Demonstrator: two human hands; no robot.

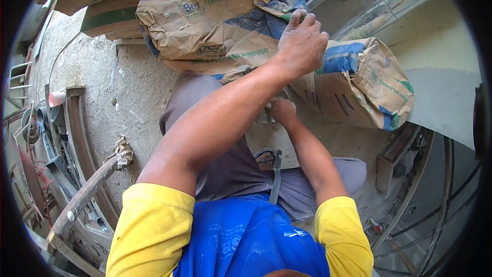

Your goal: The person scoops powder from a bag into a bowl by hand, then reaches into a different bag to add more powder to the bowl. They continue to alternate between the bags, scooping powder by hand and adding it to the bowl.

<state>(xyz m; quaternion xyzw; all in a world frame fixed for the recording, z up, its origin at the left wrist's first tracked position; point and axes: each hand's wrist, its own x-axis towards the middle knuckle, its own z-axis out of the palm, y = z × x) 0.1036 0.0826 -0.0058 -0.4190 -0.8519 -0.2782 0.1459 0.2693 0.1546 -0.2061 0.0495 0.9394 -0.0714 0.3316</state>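
Cement bags (220, 15) (rumpled) crowd the left hand (303, 43).

Brown printed cement sacks (205, 7) are piled at the top; another sack (359, 90) is laid at right. The left hand (303, 45), fingers (308, 20) curled, is held between them in view; the right hand (283, 110) is held lower, its grasp unclear. Pipes (57, 115) and a wooden pole (84, 198) are seen at left, near concrete floor (139, 77).
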